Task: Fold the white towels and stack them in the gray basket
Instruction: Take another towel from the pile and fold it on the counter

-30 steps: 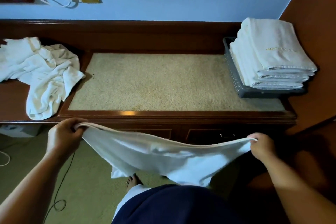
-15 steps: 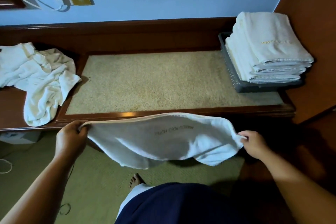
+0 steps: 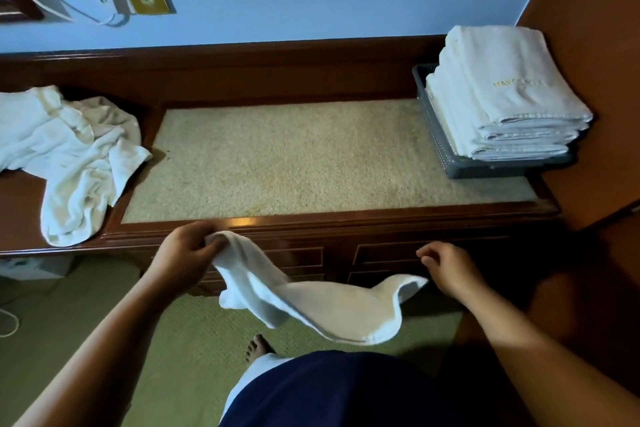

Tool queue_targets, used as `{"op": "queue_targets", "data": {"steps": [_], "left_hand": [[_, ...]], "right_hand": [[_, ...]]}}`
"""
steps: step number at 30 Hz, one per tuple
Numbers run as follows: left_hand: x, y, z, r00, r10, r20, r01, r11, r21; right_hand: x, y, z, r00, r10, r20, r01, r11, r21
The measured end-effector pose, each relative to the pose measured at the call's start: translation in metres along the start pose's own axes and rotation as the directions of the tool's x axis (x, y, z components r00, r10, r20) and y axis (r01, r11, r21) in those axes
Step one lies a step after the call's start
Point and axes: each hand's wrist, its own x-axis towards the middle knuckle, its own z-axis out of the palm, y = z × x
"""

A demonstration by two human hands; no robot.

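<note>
Pinching one end of the white towel (image 3: 311,305) in the left hand (image 3: 183,253), forearm stretched forward; holding the right hand (image 3: 450,269) loosely curled and empty, just above the towel's sagging end.

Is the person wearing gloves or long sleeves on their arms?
No gloves, no sleeves. The left hand and right hand are bare, and the left forearm and right forearm are bare as far as the picture shows. No watch or bracelet shows at either wrist.
</note>
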Motion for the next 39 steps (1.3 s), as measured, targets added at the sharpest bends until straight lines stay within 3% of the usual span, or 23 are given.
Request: {"op": "queue_targets", "data": {"steps": [2,3,6,8,11,16,20,24,26,31,34,36,39], "left_hand": [[-0.005,0.025,0.011,0.993,0.06,0.103,-0.051,0.995,-0.081],[-0.007,0.037,0.019,0.987,0.074,0.146,-0.054,0.989,-0.134],[-0.011,0.063,0.051,0.966,0.081,0.247,-0.01,0.961,-0.276],[-0.015,0.079,0.069,0.953,0.091,0.288,0.034,0.916,-0.4],[-0.018,0.103,0.079,0.961,0.083,0.263,0.069,0.85,-0.522],[-0.024,0.138,0.072,0.972,0.105,0.211,0.043,0.801,-0.597],[-0.033,0.156,0.061,0.952,0.232,0.199,-0.071,0.801,-0.595],[-0.028,0.154,0.049,0.948,0.268,0.173,-0.055,0.672,-0.738],[-0.02,0.143,0.045,0.944,0.292,0.15,-0.094,0.68,-0.727],[-0.023,0.111,0.062,0.773,0.427,0.469,0.0,0.739,-0.673],[-0.029,0.105,0.074,0.84,0.36,0.405,0.057,0.685,-0.726],[-0.031,0.108,0.076,0.885,0.323,0.334,0.028,0.681,-0.732],[-0.039,0.123,0.075,0.898,0.36,0.252,-0.121,0.754,-0.645]], "right_hand": [[-0.009,-0.036,-0.002,0.998,-0.061,0.022,0.061,0.998,0.01],[-0.017,-0.057,-0.004,0.987,-0.12,0.105,0.12,0.993,0.008],[-0.05,-0.11,-0.005,0.84,-0.324,0.435,0.303,0.946,0.119],[-0.07,-0.131,-0.001,0.78,-0.373,0.502,0.314,0.928,0.201],[-0.089,-0.149,0.008,0.843,-0.348,0.41,0.28,0.935,0.217],[-0.104,-0.157,0.012,0.934,-0.357,0.019,0.333,0.887,0.32],[-0.105,-0.161,0.0,0.884,-0.413,-0.22,0.468,0.771,0.432],[-0.116,-0.171,-0.012,0.875,-0.438,-0.208,0.466,0.641,0.61],[-0.118,-0.173,-0.017,0.878,-0.448,-0.169,0.434,0.598,0.674],[-0.121,-0.176,-0.038,0.865,-0.489,-0.112,0.377,0.487,0.788],[-0.118,-0.172,-0.056,0.869,-0.482,-0.113,0.344,0.424,0.838],[-0.113,-0.165,-0.067,0.886,-0.44,-0.145,0.359,0.455,0.815],[-0.109,-0.156,-0.081,0.855,-0.44,-0.275,0.512,0.634,0.579]]}}
